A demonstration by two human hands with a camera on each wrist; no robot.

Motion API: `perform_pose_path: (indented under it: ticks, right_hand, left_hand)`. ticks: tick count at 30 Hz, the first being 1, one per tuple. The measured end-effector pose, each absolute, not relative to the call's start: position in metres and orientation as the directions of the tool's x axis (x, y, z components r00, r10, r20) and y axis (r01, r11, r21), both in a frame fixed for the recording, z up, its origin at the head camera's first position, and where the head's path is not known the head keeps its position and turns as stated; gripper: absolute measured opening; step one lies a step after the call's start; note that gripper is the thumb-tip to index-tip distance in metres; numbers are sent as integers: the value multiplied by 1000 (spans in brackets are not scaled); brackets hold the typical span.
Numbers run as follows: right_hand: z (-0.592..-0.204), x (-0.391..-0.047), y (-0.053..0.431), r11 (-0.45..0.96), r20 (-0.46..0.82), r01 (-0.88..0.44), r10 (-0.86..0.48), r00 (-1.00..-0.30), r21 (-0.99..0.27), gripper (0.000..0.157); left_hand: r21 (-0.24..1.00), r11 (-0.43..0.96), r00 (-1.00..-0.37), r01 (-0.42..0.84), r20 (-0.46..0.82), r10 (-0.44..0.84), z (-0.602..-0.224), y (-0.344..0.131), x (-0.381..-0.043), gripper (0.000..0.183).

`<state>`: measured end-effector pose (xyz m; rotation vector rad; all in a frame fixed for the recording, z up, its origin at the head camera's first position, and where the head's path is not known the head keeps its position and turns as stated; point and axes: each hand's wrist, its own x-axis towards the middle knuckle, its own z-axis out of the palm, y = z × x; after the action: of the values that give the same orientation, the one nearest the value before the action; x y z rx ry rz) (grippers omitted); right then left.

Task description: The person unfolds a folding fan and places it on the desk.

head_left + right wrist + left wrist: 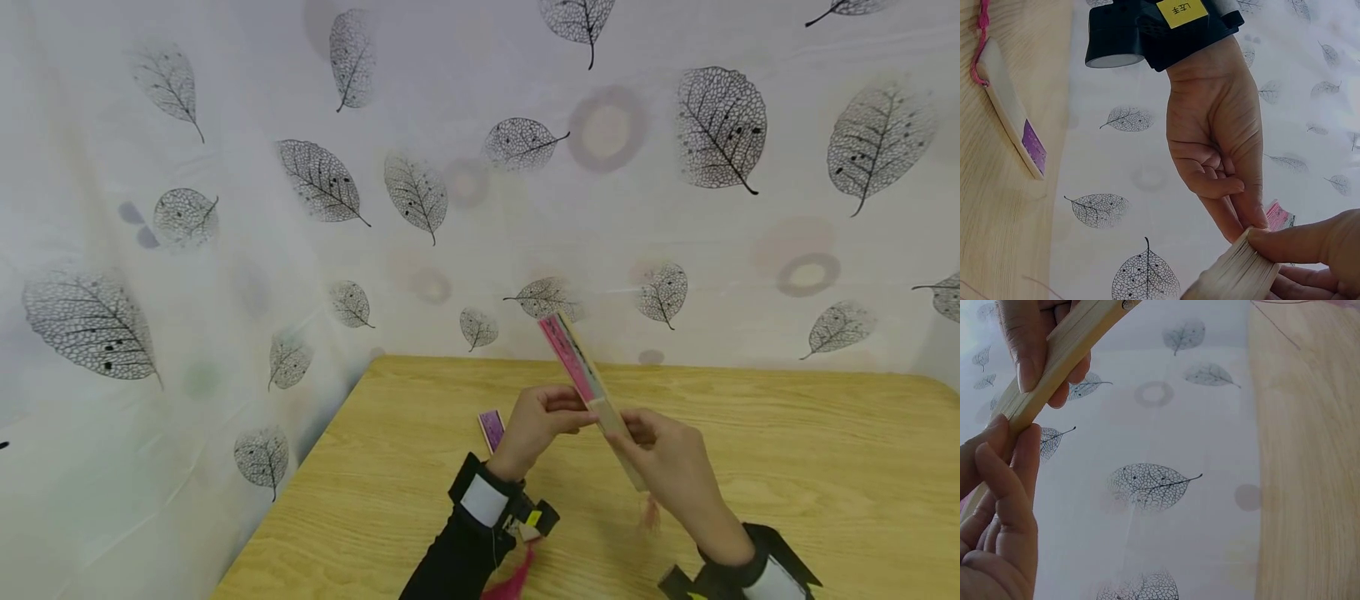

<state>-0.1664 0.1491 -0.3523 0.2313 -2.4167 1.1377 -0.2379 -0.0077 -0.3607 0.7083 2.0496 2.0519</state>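
Note:
A folded hand fan, with pink and grey leaf and pale wooden sticks, is held tilted above the table. My left hand pinches it near its middle, where leaf meets sticks. Lower on the sticks, my right hand grips with the thumb on top and fingers beneath. A pinkish tassel hangs from the fan's lower end. Behind my left wrist lies a second folded fan with a purple leaf, partly hidden in the head view. Its pink tassel trails toward the near edge.
The wooden table extends under both hands. A white curtain or cloth printed with dark leaves hangs behind it and along the left. Both wrists wear straps with cameras; the left wrist's camera shows in the right wrist view.

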Motion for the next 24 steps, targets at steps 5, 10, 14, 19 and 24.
perform_pose_path:
  ticks: [5,10,14,19,24]
  right_hand:
    - [-353,-166,150,641,442,-312,48,-896,-701,30]
    - [-353,-166,150,638,437,-308,51,-898,-706,31]
    - [-352,-166,150,636,432,-301,58,-900,-711,31]
    - [-351,-165,150,637,432,-297,63,-900,-711,31]
    - [-351,-165,149,645,446,-304,65,-892,-701,30]
  left_hand:
    - [974,-45,-873,221,218,435,-360,-8,-238,27]
    - [974,-50,-874,219,219,434,-359,-8,-237,27]
    - [975,-59,-877,216,220,428,-360,-8,-237,28]
    - [975,-63,-883,213,220,416,-361,-7,-236,29]
    - [977,-72,-888,202,213,408,-360,-6,-236,29]
